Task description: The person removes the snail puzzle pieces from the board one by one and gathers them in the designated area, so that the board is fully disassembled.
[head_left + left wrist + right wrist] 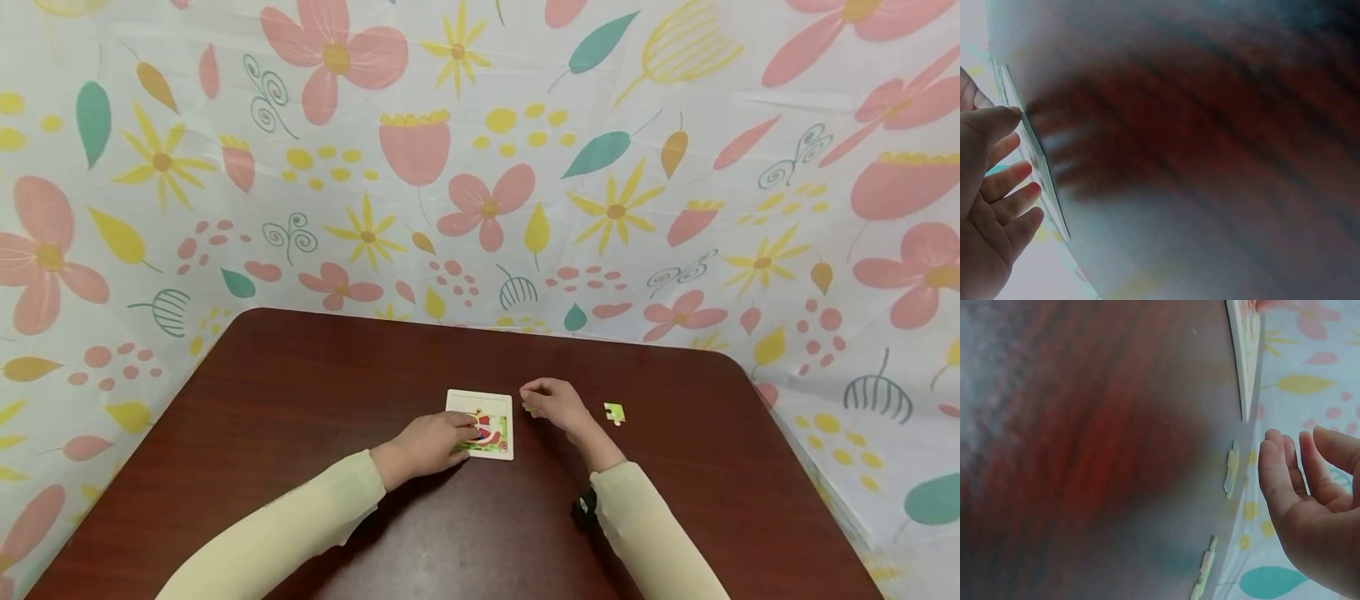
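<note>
Left hand (430, 443) rests, ungripping, on puzzle board (480, 401); right hand (557, 403), loose, empty, beside near piece (1231, 471), right of board.

Cream sleeves (292, 521), black wrist device (584, 508)

Low in the head view's centre, the left hand (429, 443) covers part of the puzzle board (467, 400), and the right hand (555, 403) hides most of a puzzle piece (532, 410). The right-wrist frame's bottom edge crops another piece (1205, 570); the tabletop (1179, 125) blurs across the left-wrist frame's middle.
</note>
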Action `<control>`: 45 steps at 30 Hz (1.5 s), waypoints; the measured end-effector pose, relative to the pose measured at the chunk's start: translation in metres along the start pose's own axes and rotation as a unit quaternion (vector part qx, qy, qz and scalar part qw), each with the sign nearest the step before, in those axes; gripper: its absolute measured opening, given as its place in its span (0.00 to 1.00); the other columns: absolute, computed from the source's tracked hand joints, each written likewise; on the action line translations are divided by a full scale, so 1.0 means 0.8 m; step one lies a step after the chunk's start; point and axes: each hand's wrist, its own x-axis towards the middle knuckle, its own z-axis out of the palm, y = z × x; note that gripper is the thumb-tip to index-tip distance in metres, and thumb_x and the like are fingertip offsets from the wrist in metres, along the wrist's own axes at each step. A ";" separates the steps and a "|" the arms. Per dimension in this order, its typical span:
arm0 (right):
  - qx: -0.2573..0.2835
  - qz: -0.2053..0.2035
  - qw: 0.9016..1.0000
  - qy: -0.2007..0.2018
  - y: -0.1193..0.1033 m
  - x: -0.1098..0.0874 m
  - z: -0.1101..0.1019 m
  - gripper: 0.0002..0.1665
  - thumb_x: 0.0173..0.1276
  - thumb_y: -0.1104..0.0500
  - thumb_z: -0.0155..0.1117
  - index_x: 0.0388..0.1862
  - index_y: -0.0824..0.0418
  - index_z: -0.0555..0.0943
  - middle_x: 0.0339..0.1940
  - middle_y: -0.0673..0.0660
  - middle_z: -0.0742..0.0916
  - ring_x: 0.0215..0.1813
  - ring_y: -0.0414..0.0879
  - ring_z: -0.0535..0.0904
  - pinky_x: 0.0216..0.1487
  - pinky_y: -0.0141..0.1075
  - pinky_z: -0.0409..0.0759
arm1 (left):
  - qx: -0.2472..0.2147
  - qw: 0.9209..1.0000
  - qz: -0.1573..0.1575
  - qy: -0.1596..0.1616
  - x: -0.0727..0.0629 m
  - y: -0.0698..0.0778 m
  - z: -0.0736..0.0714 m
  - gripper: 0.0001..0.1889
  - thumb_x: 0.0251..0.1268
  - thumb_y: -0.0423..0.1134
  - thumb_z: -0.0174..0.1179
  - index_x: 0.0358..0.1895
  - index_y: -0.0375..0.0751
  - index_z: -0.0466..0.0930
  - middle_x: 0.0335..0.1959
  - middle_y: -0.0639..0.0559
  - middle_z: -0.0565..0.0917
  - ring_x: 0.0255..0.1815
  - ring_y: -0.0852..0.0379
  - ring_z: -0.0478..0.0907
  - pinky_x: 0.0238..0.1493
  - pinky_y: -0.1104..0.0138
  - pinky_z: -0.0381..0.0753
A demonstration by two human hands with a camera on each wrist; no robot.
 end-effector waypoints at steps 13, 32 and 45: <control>-0.017 0.009 1.000 -0.023 -0.004 0.007 0.021 0.15 0.78 0.60 0.60 0.54 0.68 0.84 0.55 0.66 0.86 0.55 0.54 0.86 0.57 0.44 0.87 | -0.010 0.999 -0.013 -0.037 0.002 0.001 0.000 0.20 0.72 0.45 0.64 0.65 0.48 0.83 0.67 0.50 0.82 0.70 0.53 0.78 0.60 0.61 0.84; -0.149 -0.049 0.986 -0.061 -0.018 0.014 0.033 0.07 0.70 0.65 0.66 0.44 0.66 0.86 0.40 0.60 0.89 0.39 0.45 0.81 0.42 0.37 0.80 | -0.001 0.999 0.014 -0.030 0.002 -0.001 -0.001 0.18 0.71 0.42 0.65 0.61 0.46 0.85 0.64 0.49 0.85 0.65 0.53 0.83 0.58 0.63 0.85; -0.092 -0.018 0.994 -0.064 -0.017 0.020 0.034 0.09 0.70 0.70 0.64 0.47 0.70 0.85 0.40 0.62 0.87 0.39 0.46 0.81 0.43 0.36 0.81 | -0.024 0.999 -0.005 -0.042 0.005 -0.003 -0.001 0.19 0.70 0.42 0.66 0.62 0.47 0.85 0.65 0.49 0.84 0.65 0.53 0.82 0.57 0.61 0.85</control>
